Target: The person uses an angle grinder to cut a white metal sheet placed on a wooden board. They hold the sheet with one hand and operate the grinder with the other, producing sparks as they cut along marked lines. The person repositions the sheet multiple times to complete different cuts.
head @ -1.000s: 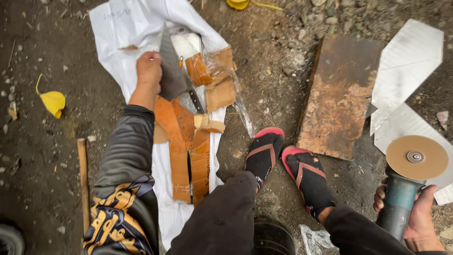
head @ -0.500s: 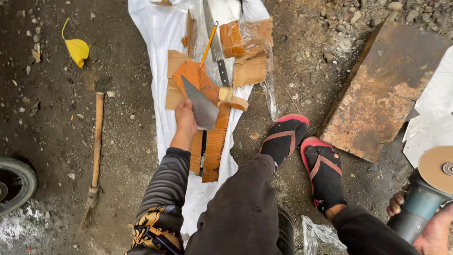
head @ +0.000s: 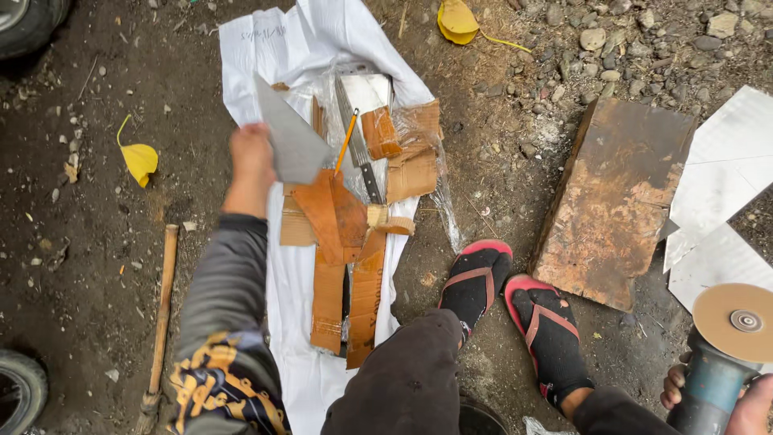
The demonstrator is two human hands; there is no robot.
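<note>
My left hand (head: pixel 250 163) grips a grey pointed metal blade piece (head: pixel 291 142), held a little above a white plastic sack (head: pixel 268 50) spread on the dirt. On the sack lie brown cardboard wrappings (head: pixel 336 242), a wide steel blade (head: pixel 359 113), an orange pencil (head: pixel 346 142) and clear plastic film. My right hand (head: pixel 745 407), at the bottom right corner, holds an angle grinder (head: pixel 719 358) with its tan disc facing up. My feet in black socks and red-edged sandals (head: pixel 515 310) rest right of the sack.
A rusty flat metal plate (head: pixel 613 201) lies right of my feet, with white sheet offcuts (head: pixel 725 185) beyond it. A wooden-handled tool (head: pixel 159 314) lies on the dirt at left. Tyres show at the left edges. Yellow leaves and gravel are scattered around.
My left hand has lifted the grey blade piece off the cardboard pile and moved it up and to the left. The grinder stays in my right hand.
</note>
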